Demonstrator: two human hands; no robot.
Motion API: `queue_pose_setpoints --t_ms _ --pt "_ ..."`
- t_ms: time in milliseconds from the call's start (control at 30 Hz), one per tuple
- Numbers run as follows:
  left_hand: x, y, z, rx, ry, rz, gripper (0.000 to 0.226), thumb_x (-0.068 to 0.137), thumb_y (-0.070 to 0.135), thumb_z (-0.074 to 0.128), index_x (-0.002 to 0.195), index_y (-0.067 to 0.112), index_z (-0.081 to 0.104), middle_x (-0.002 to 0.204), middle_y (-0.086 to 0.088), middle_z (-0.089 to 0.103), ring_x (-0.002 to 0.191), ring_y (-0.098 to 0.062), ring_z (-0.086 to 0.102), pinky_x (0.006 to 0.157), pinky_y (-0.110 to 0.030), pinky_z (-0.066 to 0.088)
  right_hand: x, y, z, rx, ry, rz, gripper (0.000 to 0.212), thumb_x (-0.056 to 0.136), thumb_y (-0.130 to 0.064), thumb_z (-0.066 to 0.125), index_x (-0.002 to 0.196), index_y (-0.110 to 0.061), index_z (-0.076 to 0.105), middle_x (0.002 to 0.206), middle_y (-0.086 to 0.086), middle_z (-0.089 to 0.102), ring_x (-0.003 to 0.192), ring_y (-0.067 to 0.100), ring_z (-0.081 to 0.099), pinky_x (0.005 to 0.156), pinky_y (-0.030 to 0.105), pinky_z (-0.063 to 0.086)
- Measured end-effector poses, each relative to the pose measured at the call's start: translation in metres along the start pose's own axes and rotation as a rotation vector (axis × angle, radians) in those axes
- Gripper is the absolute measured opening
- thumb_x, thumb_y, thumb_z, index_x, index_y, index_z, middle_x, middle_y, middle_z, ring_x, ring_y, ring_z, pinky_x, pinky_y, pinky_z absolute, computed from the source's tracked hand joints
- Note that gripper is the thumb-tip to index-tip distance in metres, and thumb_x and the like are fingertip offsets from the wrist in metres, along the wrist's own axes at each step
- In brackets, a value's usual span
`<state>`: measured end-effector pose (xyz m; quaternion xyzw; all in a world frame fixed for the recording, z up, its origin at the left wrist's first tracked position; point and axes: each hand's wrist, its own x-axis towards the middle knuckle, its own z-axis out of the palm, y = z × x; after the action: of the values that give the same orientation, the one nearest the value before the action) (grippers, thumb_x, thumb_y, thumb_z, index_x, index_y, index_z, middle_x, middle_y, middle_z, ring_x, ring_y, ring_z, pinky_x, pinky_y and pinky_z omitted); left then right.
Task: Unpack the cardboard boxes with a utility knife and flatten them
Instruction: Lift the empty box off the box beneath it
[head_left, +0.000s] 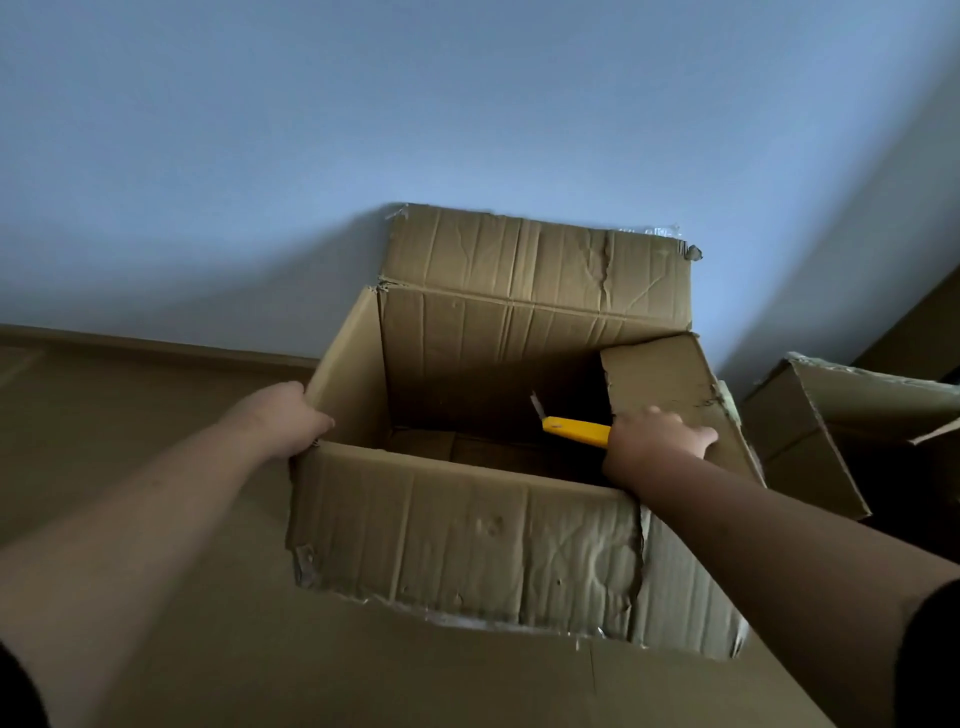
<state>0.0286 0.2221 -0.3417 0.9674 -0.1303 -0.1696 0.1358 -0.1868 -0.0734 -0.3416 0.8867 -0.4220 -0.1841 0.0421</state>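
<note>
The box (467, 535) sits open in front of you, mid-scene, its far side against the blue wall (467, 104). Its far flap (535, 260) stands upright against that wall, the near flap (457, 540) hangs down toward you, and the right flap (670, 374) tilts inward over the opening. The inside looks dark; you can make out only the bottom panels.

Your left hand (285, 415) grips the top edge of the left wall near its near corner, fingers curled over the rim. Your right hand (654, 436) holds the yellow knife (576, 431) by its handle, fingers wrapped around it, while the fingertips rest against the right flap. The knife points left into the box, with a short blade (536, 406) showing at its tip.

A second box (810, 441) stands just to the right, also open, partly cut off by the frame edge. Everything rests on a brown floor (130, 395).
</note>
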Motion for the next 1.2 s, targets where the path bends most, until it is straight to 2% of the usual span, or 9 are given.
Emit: queue_pose_setpoints --t_ms 133,300,467,567,667,800,900,1067,1200 --pt "0.0 -0.005 0.004 -0.166 -0.009 -0.017 0.021 0.089 0.03 0.063 0.1 0.013 0.057 0.09 -0.006 0.06 0.079 -0.023 0.058 0.059 -0.03 0.046 -0.01 0.018 -0.021 0.164 0.127 -0.108 0.036 0.08 -0.033 0.058 0.113 -0.018 0.057 0.105 0.006 0.047 0.101 0.029 0.052 0.087 0.049 0.05" --pt "-0.004 -0.013 0.003 -0.183 -0.006 0.014 0.021 0.088 0.026 0.063 0.101 0.01 0.061 0.089 -0.008 0.061 0.079 -0.025 0.056 0.064 -0.032 0.046 -0.024 0.063 -0.061 0.261 0.279 -0.159 0.016 0.082 -0.031 0.058 0.079 -0.02 0.046 0.08 0.001 0.048 0.069 0.022 0.052 0.058 0.032 0.041" --pt "-0.015 -0.014 0.003 -0.206 -0.02 0.028 0.019 0.091 0.026 0.062 0.104 0.012 0.059 0.092 -0.009 0.061 0.083 -0.027 0.057 0.066 -0.033 0.044 -0.024 0.136 -0.086 0.322 0.382 -0.011 0.014 0.085 -0.023 0.062 0.084 -0.012 0.054 0.079 0.006 0.057 0.075 0.028 0.054 0.066 0.034 0.044" --pt "-0.021 -0.019 0.006 -0.234 -0.008 0.015 0.025 0.091 0.028 0.062 0.11 0.012 0.06 0.097 -0.01 0.063 0.086 -0.029 0.059 0.074 -0.036 0.049 -0.027 0.178 -0.076 0.294 0.417 0.11 0.01 0.087 -0.02 0.058 0.091 -0.011 0.059 0.102 0.019 0.059 0.087 0.035 0.054 0.076 0.038 0.046" --pt "-0.031 -0.022 0.008 -0.258 -0.014 0.016 0.033 0.093 0.028 0.062 0.121 0.012 0.058 0.109 -0.012 0.062 0.094 -0.03 0.057 0.078 -0.038 0.046 -0.029 0.198 -0.042 0.113 0.392 0.248 0.033 0.086 -0.022 0.053 0.117 -0.017 0.06 0.121 0.019 0.052 0.115 0.041 0.049 0.091 0.049 0.046" --pt "-0.048 -0.024 0.012 -0.305 0.003 0.033 0.025 0.094 0.024 0.063 0.115 0.011 0.061 0.097 -0.011 0.066 0.088 -0.03 0.06 0.078 -0.038 0.048 -0.031 0.177 -0.002 0.327 0.224 0.131 0.007 0.086 -0.019 0.056 0.083 -0.013 0.056 0.095 0.013 0.066 0.081 0.028 0.06 0.075 0.04 0.056" --pt "-0.062 -0.022 0.014 -0.34 0.011 0.03 0.021 0.094 0.023 0.063 0.111 0.013 0.061 0.093 -0.007 0.065 0.086 -0.028 0.06 0.075 -0.038 0.046 -0.035 0.162 0.012 0.599 0.226 0.125 0.007 0.088 -0.019 0.054 0.086 -0.012 0.055 0.08 0.009 0.061 0.071 0.024 0.058 0.06 0.033 0.046" --pt "-0.084 -0.019 0.014 -0.346 0.01 0.035 0.019 0.094 0.029 0.061 0.111 0.021 0.058 0.105 -0.005 0.064 0.095 -0.025 0.059 0.085 -0.04 0.049 -0.026 0.16 0.025 0.704 0.159 0.112 0.035 0.09 -0.049 0.061 0.09 -0.015 0.06 0.075 0.01 0.065 0.068 0.028 0.063 0.063 0.036 0.053" --pt "-0.086 -0.026 0.014 -0.357 -0.014 0.071 0.036 0.091 0.027 0.063 0.125 0.025 0.052 0.111 0.0 0.063 0.097 -0.021 0.06 0.083 -0.039 0.05 -0.032 0.155 0.028 0.762 0.101 0.143 0.029 0.079 -0.034 0.078 0.086 -0.012 0.061 0.072 0.013 0.068 0.066 0.03 0.066 0.061 0.039 0.057"
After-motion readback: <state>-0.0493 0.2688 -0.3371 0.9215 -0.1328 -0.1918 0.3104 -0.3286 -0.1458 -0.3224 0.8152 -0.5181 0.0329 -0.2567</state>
